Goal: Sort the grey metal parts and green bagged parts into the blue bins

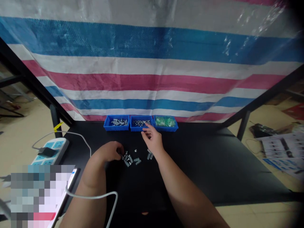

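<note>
The left hand [109, 152] curls its fingers [120, 148] over loose grey metal bolts [127, 160], grip unclear; the relaxed, spread right hand [152, 138] lies nearer the middle blue plastic bin [136, 128].

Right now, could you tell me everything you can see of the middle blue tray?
The middle blue tray is a shallow, open rectangular bin of what looks like blue plastic. Small silver metal parts lie loose inside. It stands at the far edge of the black table between two similar trays. The right hand reaches its front rim; contact is unclear.
</note>
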`<state>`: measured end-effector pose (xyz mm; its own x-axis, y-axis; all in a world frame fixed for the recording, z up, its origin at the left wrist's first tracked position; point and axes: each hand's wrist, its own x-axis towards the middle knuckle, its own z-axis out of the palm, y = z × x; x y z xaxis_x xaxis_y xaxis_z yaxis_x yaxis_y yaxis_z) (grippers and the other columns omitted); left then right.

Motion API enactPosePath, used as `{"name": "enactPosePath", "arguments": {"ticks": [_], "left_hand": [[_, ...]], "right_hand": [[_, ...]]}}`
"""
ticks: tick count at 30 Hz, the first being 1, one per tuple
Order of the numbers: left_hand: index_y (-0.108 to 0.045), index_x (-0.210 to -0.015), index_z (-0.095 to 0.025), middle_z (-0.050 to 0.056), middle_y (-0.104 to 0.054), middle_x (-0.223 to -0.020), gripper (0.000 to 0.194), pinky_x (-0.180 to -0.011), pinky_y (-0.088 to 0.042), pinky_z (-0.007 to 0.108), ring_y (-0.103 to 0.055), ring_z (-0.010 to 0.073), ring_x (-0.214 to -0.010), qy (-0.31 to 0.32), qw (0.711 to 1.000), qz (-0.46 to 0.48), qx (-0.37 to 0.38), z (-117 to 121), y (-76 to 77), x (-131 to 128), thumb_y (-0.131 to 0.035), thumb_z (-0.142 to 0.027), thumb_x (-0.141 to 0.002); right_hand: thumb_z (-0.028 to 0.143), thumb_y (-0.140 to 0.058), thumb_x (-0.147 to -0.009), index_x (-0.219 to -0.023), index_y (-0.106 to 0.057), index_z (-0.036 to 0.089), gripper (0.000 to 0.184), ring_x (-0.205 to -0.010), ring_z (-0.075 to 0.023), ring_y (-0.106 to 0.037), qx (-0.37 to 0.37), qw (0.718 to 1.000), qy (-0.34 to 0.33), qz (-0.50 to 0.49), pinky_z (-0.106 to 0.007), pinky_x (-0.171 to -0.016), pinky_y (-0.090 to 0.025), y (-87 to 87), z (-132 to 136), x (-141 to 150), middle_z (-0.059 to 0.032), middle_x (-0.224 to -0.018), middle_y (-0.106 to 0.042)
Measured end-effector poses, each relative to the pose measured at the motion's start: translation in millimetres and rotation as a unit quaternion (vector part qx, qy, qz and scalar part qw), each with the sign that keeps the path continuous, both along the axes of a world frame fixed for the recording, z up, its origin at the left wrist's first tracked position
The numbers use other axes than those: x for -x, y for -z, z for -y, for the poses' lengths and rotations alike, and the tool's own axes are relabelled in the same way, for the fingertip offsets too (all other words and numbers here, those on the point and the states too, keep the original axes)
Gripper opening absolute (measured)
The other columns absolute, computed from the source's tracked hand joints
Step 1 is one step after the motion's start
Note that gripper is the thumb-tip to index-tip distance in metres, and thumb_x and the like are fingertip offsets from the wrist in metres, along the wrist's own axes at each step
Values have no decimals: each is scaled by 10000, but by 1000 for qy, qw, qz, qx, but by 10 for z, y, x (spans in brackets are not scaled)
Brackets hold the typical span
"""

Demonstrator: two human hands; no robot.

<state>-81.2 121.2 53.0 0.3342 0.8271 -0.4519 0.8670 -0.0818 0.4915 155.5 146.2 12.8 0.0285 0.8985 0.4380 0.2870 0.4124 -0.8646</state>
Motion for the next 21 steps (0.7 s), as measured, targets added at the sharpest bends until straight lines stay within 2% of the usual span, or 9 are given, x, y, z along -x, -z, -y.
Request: {"name": "enactPosePath", "arguments": {"ticks": [3,5,9,12,16,18,21], "left_hand": [[-760,-880,-204,23,-723,-824,352,-637,-435,257,-661,196,-749,-7,1000,2,-8,-5,5,12,-590,-175,-573],[-750,-876,-202,21,-720,-808,319,-623,-430,254,-659,191,-737,-16,1000,7,-16,-13,8,29,-595,-190,-598],[-722,-875,-195,32,-725,-823,252,-643,-428,260,-659,189,-751,-48,997,8,-58,-45,23,65,-608,-219,-652],[-702,-877,-188,56,-728,-853,214,-689,-437,280,-662,208,-786,-86,991,11,-105,-81,62,77,-619,-244,-688],[-702,-900,-185,66,-728,-820,227,-659,-434,292,-661,222,-738,-160,978,53,-124,-146,152,86,-625,-324,-738],[-716,-885,-191,60,-726,-795,229,-652,-432,288,-658,219,-723,-188,968,82,-144,-186,200,94,-632,-357,-752],[-725,-853,-193,36,-695,-709,248,-628,-437,283,-639,198,-657,-229,949,150,-159,-254,271,98,-638,-409,-766]], "right_hand": [[297,-608,-880,-1026,-710,200,203,-580,-129,-605,6,998,20,58,-239,-579,-491,-21,7,-54,-4,-715,-678],[291,-589,-881,-900,-709,193,156,-543,-117,-559,0,996,34,82,-232,-549,-448,-42,10,-94,10,-664,-635],[274,-580,-876,-863,-692,193,140,-528,-106,-513,9,992,29,123,-228,-547,-407,-85,14,-161,26,-639,-597],[242,-597,-868,-900,-701,202,116,-550,-102,-522,45,980,-67,183,-224,-574,-400,-133,60,-169,30,-660,-619],[218,-667,-837,-981,-739,229,162,-634,-108,-581,91,932,-220,273,-222,-624,-396,-186,163,-94,27,-731,-685],[210,-701,-816,-988,-747,231,179,-675,-116,-608,94,918,-245,296,-226,-660,-401,-187,197,-45,26,-746,-699],[163,-699,-799,-894,-745,220,120,-677,-115,-618,99,915,-237,312,-227,-685,-402,-158,205,-6,27,-732,-700]]}}
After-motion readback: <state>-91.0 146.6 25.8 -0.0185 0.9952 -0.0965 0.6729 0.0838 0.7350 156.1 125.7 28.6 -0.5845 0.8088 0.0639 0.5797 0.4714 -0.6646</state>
